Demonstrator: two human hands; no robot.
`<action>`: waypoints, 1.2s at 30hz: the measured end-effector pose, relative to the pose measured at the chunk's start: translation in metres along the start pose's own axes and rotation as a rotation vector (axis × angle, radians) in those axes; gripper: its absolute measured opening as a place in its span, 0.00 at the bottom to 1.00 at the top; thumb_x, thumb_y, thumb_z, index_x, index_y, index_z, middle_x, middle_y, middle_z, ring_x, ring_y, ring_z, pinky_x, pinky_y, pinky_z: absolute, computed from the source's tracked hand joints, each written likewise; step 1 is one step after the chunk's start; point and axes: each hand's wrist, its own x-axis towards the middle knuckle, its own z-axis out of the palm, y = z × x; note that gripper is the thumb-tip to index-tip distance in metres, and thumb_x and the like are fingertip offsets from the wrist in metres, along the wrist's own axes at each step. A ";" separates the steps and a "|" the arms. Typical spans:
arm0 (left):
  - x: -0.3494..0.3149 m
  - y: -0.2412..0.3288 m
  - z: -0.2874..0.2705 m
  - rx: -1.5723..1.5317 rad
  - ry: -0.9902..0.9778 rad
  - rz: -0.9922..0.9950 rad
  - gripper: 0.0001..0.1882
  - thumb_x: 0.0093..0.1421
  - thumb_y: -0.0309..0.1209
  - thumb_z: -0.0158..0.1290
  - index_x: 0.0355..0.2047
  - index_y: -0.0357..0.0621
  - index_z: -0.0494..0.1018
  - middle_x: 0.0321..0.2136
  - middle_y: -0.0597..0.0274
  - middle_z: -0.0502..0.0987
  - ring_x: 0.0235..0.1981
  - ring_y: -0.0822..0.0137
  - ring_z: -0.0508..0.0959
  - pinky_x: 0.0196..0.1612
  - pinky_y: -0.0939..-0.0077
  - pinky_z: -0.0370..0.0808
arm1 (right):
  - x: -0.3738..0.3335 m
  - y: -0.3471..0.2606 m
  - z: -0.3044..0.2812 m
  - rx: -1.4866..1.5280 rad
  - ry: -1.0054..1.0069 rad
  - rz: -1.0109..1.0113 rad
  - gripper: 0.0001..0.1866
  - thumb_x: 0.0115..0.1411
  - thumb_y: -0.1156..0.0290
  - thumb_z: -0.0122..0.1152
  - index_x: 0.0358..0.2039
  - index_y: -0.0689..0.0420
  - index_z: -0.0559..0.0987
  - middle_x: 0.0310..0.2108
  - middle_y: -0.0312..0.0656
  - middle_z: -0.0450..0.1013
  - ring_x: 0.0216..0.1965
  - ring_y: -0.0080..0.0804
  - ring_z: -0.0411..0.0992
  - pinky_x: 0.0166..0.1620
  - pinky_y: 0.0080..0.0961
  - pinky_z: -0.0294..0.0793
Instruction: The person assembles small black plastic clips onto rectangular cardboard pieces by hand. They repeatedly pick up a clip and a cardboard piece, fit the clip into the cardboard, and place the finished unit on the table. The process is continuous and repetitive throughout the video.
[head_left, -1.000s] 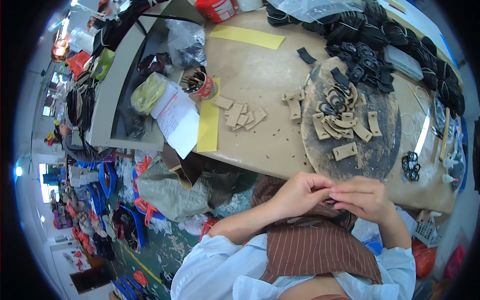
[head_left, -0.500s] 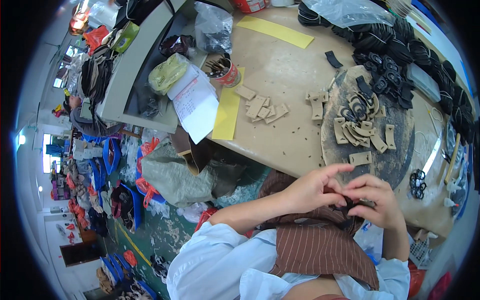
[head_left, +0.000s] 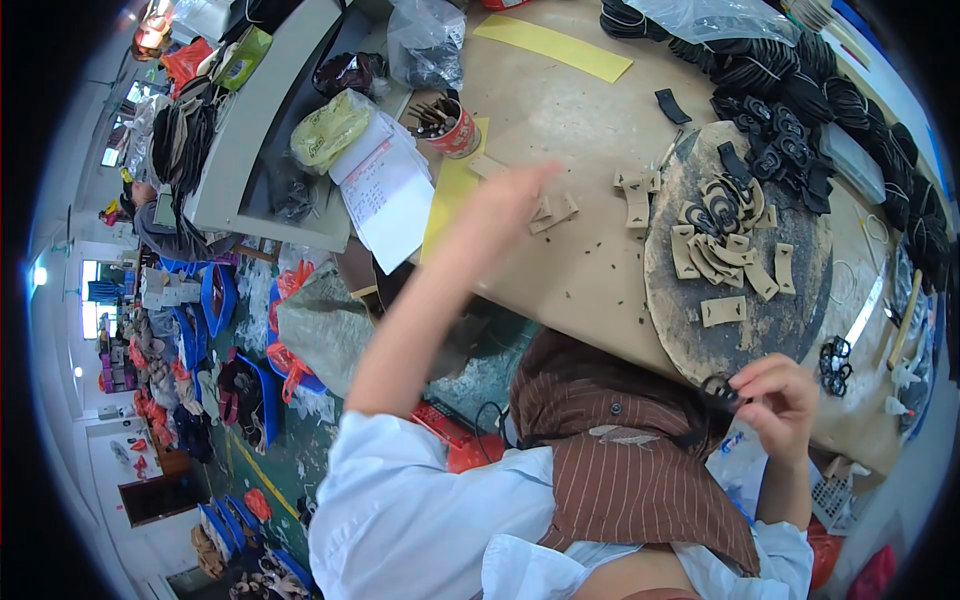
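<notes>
My right hand [head_left: 782, 398] is closed in a pinch on a black ring buckle [head_left: 714, 386], just off the near edge of the round work board [head_left: 675, 345]. A dark strip seems to hang from the buckle; its details are hard to make out. My left hand [head_left: 508, 205], blurred by motion, is over the small pile of tan tabs [head_left: 562, 213] left of the board, and its fingers cannot be read. On the board lie several curved tan tabs [head_left: 724, 311] with slots, some with black rings [head_left: 722, 205] among them. A few more tan tabs [head_left: 637, 205] sit at the board's left edge.
Black buckles [head_left: 780, 140] and coiled black cords [head_left: 755, 65] line the back right. A red can of tools [head_left: 457, 135], papers [head_left: 390, 205] and yellow strips [head_left: 550, 47] are on the left and back. Scissors [head_left: 835, 365] and a wooden-handled tool [head_left: 905, 317] lie at right.
My left hand has left my right hand and swung up and left to the tan tab pile. My right hand stays near the board's edge, now showing the black ring buckle.
</notes>
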 end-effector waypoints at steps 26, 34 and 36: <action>-0.027 0.100 0.007 -1.464 -0.148 -0.339 0.07 0.60 0.27 0.47 0.34 0.36 0.71 0.26 0.68 0.72 0.26 0.80 0.71 0.33 0.80 0.77 | 0.020 -0.022 0.021 0.083 -0.083 -0.239 0.11 0.43 0.88 0.61 0.29 0.63 0.75 0.27 0.45 0.75 0.32 0.33 0.74 0.35 0.23 0.74; -0.031 0.164 0.006 -1.293 -0.344 -0.115 0.14 0.62 0.25 0.42 0.48 0.34 0.65 0.40 0.60 0.74 0.38 0.75 0.74 0.40 0.81 0.75 | 0.016 -0.014 0.005 0.130 0.052 -0.291 0.12 0.42 0.89 0.63 0.29 0.63 0.76 0.27 0.45 0.75 0.32 0.34 0.75 0.34 0.23 0.74; -0.032 0.165 0.005 -1.273 -0.350 -0.088 0.14 0.62 0.25 0.42 0.48 0.34 0.65 0.40 0.60 0.74 0.38 0.76 0.74 0.40 0.81 0.74 | 0.014 -0.014 0.003 0.120 0.071 -0.293 0.12 0.42 0.89 0.62 0.29 0.63 0.76 0.27 0.46 0.75 0.32 0.33 0.75 0.34 0.23 0.74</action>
